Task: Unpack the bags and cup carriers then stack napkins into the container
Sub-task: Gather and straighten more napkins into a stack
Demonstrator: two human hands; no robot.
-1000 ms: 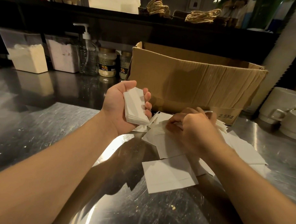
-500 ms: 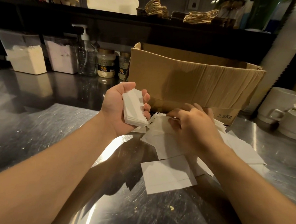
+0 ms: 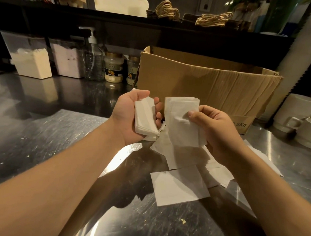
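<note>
Napkins [image 3: 181, 185], loose and overlapping, are lying scattered on the steel counter [image 3: 44, 140] in front of the cardboard box [image 3: 196, 80]. Thin, light and floppy by the look of them, they are likely to slide apart and crease, so pinching a few together near an edge and squaring them up seems the way. Left hand [image 3: 128, 117] is cupping a neat folded stack [image 3: 145, 117], fingers curled round its far side, thumb over the top. Right hand [image 3: 216, 130] is holding up a small bunch of napkins [image 3: 182, 122] just beside that stack, thumb pressing on the front, fingers curled behind. No napkin container is clearly showing; jars [image 3: 113, 67] and a pump bottle [image 3: 93, 61] are standing behind.
</note>
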